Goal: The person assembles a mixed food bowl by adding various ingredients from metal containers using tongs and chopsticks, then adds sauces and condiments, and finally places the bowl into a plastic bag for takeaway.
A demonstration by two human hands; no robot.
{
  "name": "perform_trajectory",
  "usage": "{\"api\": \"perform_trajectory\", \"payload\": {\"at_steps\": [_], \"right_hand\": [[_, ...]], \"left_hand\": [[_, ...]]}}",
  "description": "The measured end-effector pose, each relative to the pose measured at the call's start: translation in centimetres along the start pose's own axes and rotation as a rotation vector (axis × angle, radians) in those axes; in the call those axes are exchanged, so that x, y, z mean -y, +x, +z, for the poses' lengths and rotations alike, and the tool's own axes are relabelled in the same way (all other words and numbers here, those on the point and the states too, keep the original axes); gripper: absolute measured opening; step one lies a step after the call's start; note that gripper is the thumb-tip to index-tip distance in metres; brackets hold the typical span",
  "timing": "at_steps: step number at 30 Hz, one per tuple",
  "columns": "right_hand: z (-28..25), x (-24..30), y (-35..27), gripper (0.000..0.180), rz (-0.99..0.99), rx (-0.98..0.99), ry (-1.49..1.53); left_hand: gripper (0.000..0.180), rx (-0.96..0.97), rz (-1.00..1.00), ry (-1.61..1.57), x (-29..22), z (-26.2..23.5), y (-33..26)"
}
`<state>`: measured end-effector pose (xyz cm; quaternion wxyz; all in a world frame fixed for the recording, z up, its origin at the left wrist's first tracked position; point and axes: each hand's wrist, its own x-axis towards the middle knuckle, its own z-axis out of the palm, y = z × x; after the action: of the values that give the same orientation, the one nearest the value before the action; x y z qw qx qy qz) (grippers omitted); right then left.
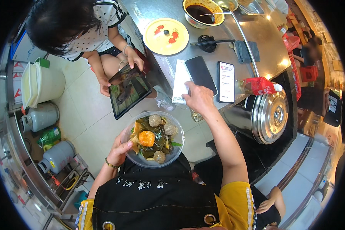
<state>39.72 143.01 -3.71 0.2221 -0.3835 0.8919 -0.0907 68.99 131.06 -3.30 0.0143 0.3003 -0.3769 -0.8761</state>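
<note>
My left hand (120,150) grips the rim of a clear plastic bowl (180,148), thumb on top. In the bowl lie grey meatballs (170,128), dark leafy greens (145,124) and an orange, puffed piece of food (146,138). My right hand (199,99) reaches over the metal counter, its fingertips on a printed paper slip (179,86) beside a phone with a dark screen (202,74). Finger and thumb are apart there, with nothing seen between them. Just right of that hand lies a second phone (226,81), its screen lit.
On the counter (218,34) are a yellow lid (166,36), a basin of dark sauce (199,14), a cloth (246,51) and a red pouch (258,85). A steel pot (270,115) stands right. A seated person (103,42) holds a tablet (129,91). Gas cylinders (59,156) stand left.
</note>
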Motion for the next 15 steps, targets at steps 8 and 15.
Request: {"api": "perform_trajectory", "payload": {"at_steps": [8, 15], "right_hand": [[0.28, -0.36, 0.07, 0.041, -0.037, -0.038, 0.021], [0.5, -0.54, 0.16, 0.042, -0.045, -0.033, 0.034]], "left_hand": [[0.088, -0.033, -0.004, 0.011, -0.19, 0.53, -0.46], [0.089, -0.046, 0.016, -0.002, 0.35, 0.48, -0.78]]}}
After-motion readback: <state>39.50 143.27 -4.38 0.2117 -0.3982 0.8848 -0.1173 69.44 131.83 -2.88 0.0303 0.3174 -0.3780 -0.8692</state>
